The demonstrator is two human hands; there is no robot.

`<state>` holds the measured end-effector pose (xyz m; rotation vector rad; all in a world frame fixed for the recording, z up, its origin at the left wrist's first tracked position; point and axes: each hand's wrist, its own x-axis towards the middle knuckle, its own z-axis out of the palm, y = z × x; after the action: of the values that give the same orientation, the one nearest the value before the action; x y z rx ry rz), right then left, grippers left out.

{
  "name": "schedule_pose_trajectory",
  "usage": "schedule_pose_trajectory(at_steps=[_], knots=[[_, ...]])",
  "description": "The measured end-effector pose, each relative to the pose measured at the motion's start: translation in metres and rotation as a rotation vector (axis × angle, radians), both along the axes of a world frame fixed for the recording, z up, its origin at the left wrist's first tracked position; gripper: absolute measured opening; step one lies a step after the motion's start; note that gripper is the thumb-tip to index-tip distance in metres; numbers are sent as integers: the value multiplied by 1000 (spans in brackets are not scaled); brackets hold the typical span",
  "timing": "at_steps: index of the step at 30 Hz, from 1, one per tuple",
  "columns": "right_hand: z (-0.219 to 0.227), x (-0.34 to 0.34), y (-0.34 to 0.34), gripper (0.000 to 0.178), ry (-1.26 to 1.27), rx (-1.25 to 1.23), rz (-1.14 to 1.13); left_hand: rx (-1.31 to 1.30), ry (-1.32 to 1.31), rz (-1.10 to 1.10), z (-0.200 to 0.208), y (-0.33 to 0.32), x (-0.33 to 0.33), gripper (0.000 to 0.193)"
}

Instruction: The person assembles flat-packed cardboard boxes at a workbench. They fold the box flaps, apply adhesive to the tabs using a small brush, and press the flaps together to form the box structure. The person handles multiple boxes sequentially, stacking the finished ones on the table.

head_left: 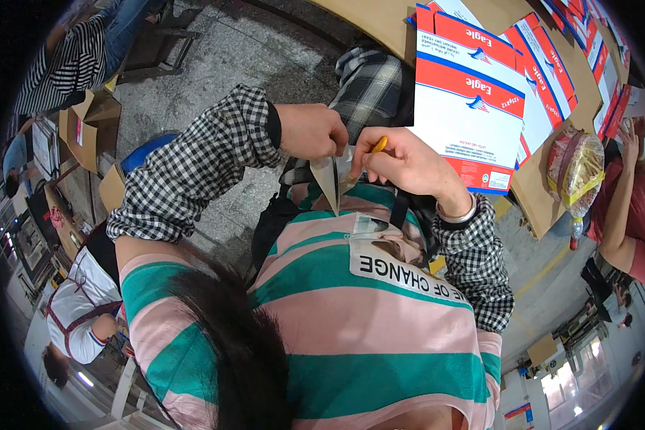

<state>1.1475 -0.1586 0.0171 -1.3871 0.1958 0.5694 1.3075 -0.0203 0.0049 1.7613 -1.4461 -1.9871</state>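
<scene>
My left hand (314,132) pinches the upper end of a folded piece of card (325,179), pale grey on the side that shows. The card hangs in a narrow V just in front of my striped shirt. Right beside it, my right hand (403,159) is closed with its fingers on the card's other side. A small orange-yellow thing (380,145) sticks up at these fingers; whether it is worn or held, I cannot tell. Flat red, white and blue printed cartons (473,93) lie overlapping on the table to the right of my right hand. The card's printed face is hidden.
The brown tabletop (376,20) runs along the far right. A plastic-wrapped bundle with yellow tape (575,168) lies near its right edge. Dark plaid cloth (369,86) is beyond my hands. Co-workers are on both sides; an open cardboard box (86,132) stands at left.
</scene>
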Motion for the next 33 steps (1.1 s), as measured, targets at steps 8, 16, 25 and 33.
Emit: schedule_pose_trajectory(at_steps=[8,16,25,33], knots=[[5,4,-3,15,-27,-15,2,-28,-7,14,0,1,0,30],[8,7,-4,15,-48,-19,-57,4,22,25,-3,1,1,32],[32,-6,-43,24,-276,392,-740,41,97,71,-3,-4,5,36],[46,-15,-45,32,-580,118,-1092,-5,339,231,-12,-1,17,45]])
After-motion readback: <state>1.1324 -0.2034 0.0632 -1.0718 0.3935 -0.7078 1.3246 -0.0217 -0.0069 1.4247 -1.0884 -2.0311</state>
